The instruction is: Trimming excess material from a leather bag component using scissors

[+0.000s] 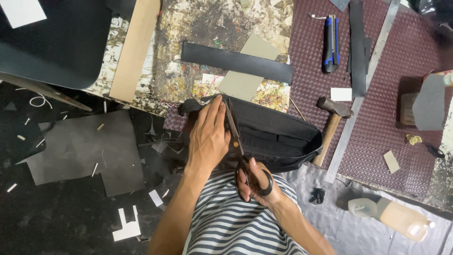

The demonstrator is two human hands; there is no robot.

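Your left hand [207, 137] lies flat, fingers together, pressing down the near edge of a black fabric bag [273, 134], while your right hand [257, 184] grips black scissors [236, 141] through the loops, blades along that edge. Keep the fabric taut and snip in short strokes, fingers clear. Around the bag, a paint-spattered workbench [188, 28] holds a hammer [332, 120], utility knife [331, 42] and black strip [236, 61]; scraps litter the dark floor [71, 222].
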